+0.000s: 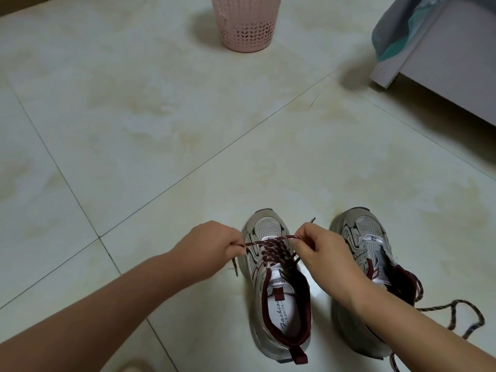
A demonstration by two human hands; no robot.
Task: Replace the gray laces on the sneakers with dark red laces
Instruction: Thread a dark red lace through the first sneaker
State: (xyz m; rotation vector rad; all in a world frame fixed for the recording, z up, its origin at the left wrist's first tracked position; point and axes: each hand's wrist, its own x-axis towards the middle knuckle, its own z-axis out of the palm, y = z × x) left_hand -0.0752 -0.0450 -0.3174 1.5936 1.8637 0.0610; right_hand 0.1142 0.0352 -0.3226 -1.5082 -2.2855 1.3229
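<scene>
Two grey-and-white sneakers with dark red trim stand on the tiled floor, toes pointing away from me. The left sneaker [279, 299] is threaded with a dark red lace [271, 248] crossing its eyelets. My left hand [212, 245] pinches one end of that lace at the shoe's left side. My right hand [319, 251] pinches the other end at the right side, so the lace runs taut between them. The right sneaker [367, 237] is partly hidden behind my right forearm. A loose dark red lace [456, 312] trails from it onto the floor.
A pink perforated plastic basket [247, 25] stands on the floor far ahead. A grey cabinet or bed base [442, 57] with cloth draped on it sits at the upper right. Pale floor tiles [161, 130] spread between them.
</scene>
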